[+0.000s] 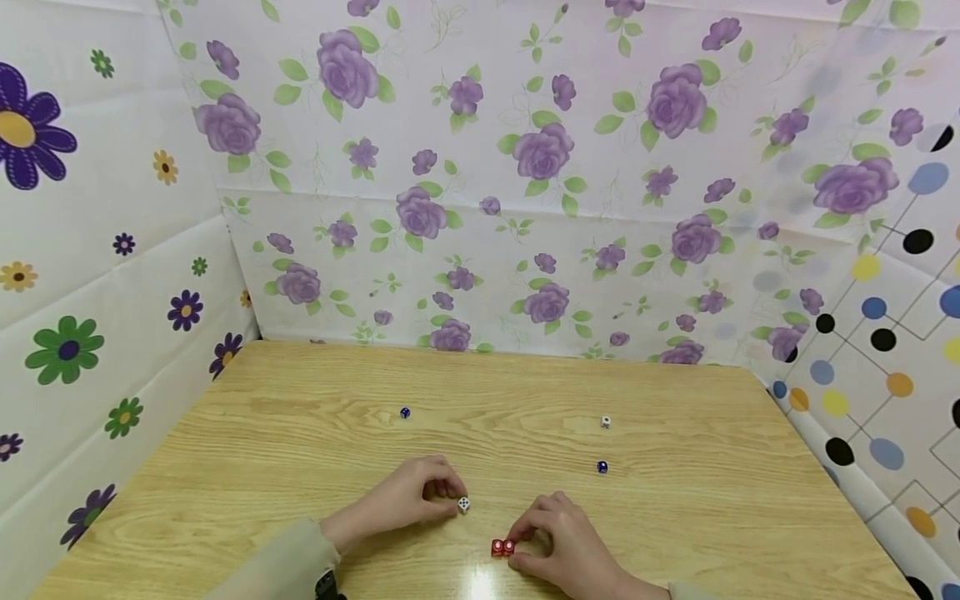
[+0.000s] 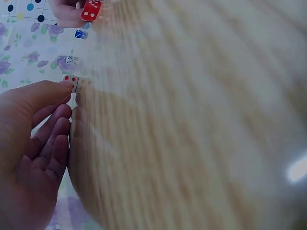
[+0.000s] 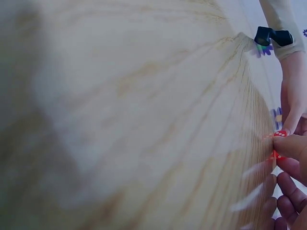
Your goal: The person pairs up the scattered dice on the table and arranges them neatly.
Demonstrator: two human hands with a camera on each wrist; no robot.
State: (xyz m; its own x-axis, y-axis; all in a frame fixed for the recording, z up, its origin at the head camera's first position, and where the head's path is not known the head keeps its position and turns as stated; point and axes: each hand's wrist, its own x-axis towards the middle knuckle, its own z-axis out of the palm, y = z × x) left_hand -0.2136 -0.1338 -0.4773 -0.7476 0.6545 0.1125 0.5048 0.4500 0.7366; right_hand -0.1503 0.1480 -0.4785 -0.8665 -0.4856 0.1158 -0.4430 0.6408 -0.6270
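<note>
Between the thumb and forefinger of my left hand a white die is pinched, low over the table. The left wrist view shows the thumb on this white die, with the other fingers loosely curled below. My right hand pinches a red die at the front of the table. A second red die sits side by side with it, on its left. From the right wrist, the thumb and fingertips partly hide the red dice.
On the wooden table a blue die lies at the back left. Another white die and another blue die lie at the right, beyond my right hand. Flowered cloth hangs along the table's back edge; patterned cloths line both sides.
</note>
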